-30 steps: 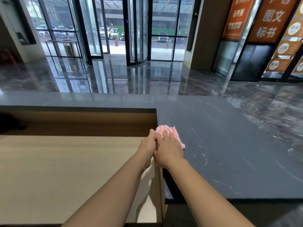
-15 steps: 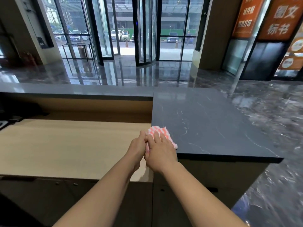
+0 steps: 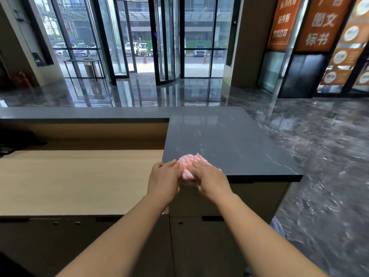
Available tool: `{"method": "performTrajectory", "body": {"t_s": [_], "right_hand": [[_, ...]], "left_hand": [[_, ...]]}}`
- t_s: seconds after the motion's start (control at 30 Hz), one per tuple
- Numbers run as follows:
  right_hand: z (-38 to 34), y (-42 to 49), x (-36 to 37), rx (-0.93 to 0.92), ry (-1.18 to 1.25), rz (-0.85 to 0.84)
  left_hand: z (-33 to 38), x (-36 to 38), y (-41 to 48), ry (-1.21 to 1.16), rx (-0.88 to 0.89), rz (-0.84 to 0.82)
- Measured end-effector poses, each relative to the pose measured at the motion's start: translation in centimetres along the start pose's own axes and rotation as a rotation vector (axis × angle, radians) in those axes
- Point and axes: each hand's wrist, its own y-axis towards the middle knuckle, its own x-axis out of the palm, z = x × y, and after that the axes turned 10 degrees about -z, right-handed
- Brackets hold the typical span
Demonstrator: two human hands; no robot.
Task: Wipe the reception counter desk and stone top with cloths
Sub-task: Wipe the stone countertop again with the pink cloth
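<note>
Where the two hands meet, a pink-and-white patterned cloth (image 3: 189, 166) lies bunched at the near left corner of the dark stone top (image 3: 229, 140), and part of it spills over the near edge between the hands. Right hand (image 3: 211, 180): palm down on the cloth's right side, fingers (image 3: 196, 166) fairly straight and laid across it, pressing it onto the stone; thumb hidden. Left hand (image 3: 163, 180): knuckles up, fingers (image 3: 172, 163) curled onto the cloth's left edge and holding it, right at the corner of the slab. The hands sit close together, with cloth showing in the gap and just past the fingertips. Beyond the fingertips the stone top runs away, grey-black with thin white veins. Left of the left hand, and lower than the stone, a pale wooden desk (image 3: 75, 180) stretches off; a raised dark ledge (image 3: 79, 114) bounds its far side. Under both wrists are dark cabinet doors (image 3: 199, 246) with small round knobs. Right of the right hand, past the slab's end, is polished dark marble floor (image 3: 329, 156). Far beyond the grip are tall glass doors (image 3: 165, 47) with parked cars (image 3: 199, 52) outside. Up and to the right hang orange signs (image 3: 319, 23) with white characters. At the desk's far left end sits a dark object, too dim to identify.
</note>
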Motion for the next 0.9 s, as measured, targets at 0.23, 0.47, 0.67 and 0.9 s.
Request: {"method": "performTrajectory", "body": {"t_s": [0.23, 0.47, 0.67, 0.9], "right_hand": [[8.2, -4.2, -2.0, 0.077, 0.033, 0.041], [17.2, -9.0, -4.1, 0.274, 0.069, 0.058], [20.6, -10.6, -6.0, 0.441, 0.204, 0.067], [20.2, -9.5, -5.6, 0.518, 0.08, 0.0]], "left_hand": [[8.2, 0.6, 3.3, 0.008, 0.166, 0.004], [18.0, 2.2, 7.5, -0.064, 0.311, -0.015], [22.7, 2.4, 9.8, -0.059, 0.377, -0.054], [21.5, 2.2, 9.6, -0.028, 0.418, -0.076]]}}
